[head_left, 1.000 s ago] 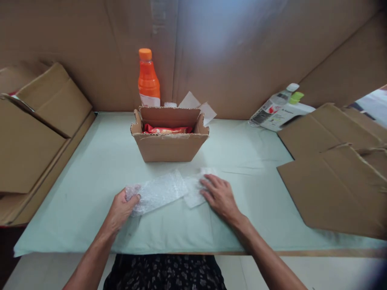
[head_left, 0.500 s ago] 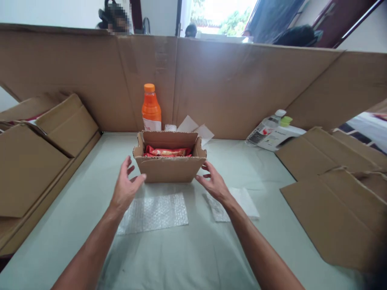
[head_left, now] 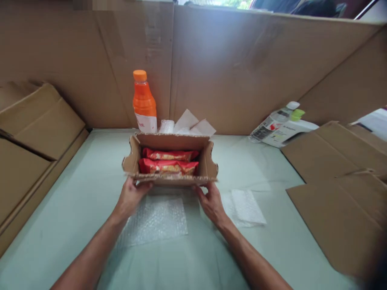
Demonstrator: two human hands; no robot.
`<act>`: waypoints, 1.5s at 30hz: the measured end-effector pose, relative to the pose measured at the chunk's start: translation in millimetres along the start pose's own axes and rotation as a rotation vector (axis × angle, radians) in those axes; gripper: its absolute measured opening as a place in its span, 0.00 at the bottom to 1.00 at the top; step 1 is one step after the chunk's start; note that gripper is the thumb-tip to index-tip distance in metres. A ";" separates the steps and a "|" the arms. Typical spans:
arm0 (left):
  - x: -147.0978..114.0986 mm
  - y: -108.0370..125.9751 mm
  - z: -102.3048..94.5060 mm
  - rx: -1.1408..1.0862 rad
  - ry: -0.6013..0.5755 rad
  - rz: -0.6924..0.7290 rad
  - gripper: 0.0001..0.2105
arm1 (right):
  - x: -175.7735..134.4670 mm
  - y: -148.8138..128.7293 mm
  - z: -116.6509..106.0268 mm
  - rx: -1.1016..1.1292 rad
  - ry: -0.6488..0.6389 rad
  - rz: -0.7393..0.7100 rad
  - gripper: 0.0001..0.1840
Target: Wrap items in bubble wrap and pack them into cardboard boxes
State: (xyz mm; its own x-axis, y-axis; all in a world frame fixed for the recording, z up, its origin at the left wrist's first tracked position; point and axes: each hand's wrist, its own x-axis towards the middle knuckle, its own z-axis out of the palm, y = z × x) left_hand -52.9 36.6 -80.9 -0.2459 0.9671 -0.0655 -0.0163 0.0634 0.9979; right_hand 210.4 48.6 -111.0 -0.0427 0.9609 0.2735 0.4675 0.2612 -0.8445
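An open cardboard box (head_left: 172, 140) is tipped towards me, its mouth facing up and forward. Inside lie two red snack packets (head_left: 169, 166), side by side. My left hand (head_left: 133, 195) grips the box's lower left, thumb along the front wall and fingers partly hidden beneath. At the lower right, my right hand (head_left: 210, 201) holds it the same way, fingertips out of sight under the box. Below the box, a sheet of bubble wrap (head_left: 160, 219) lies flat on the cloth. A folded piece of bubble wrap (head_left: 248, 207) is right of my right hand.
Behind the box stand an orange bottle (head_left: 144, 100), a small white roll (head_left: 167, 126) and white paper pieces (head_left: 195, 124). A clear bottle (head_left: 273, 121) leans by a white jug (head_left: 287, 133). Folded cardboard (head_left: 338, 193) lies right; a large carton (head_left: 45, 121) sits left. A tall cardboard wall (head_left: 242, 72) closes the back.
Both hands have closed on the box from beside it. The box has tilted towards me and come nearer, showing both packets. The view has tipped downward.
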 end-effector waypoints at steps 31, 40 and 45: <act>-76.4 -7.6 -70.5 1.344 -0.141 0.188 0.21 | -195.4 -67.6 -14.6 -0.485 -0.123 0.017 0.13; -97.6 -21.4 -79.6 1.277 -0.181 0.347 0.08 | -167.5 -80.2 -5.0 -0.471 -0.443 0.180 0.06; -48.4 -1.5 -11.2 1.269 -0.253 0.574 0.10 | -190.2 -94.9 -4.9 -0.181 -0.425 0.315 0.06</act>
State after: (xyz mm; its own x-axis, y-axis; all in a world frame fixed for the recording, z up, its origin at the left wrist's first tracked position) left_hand -51.9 -13.1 -79.2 0.2599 0.9425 0.2102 0.9279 -0.3040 0.2159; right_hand 178.5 -159.4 -80.6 -0.2113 0.9521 -0.2213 0.6579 -0.0289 -0.7525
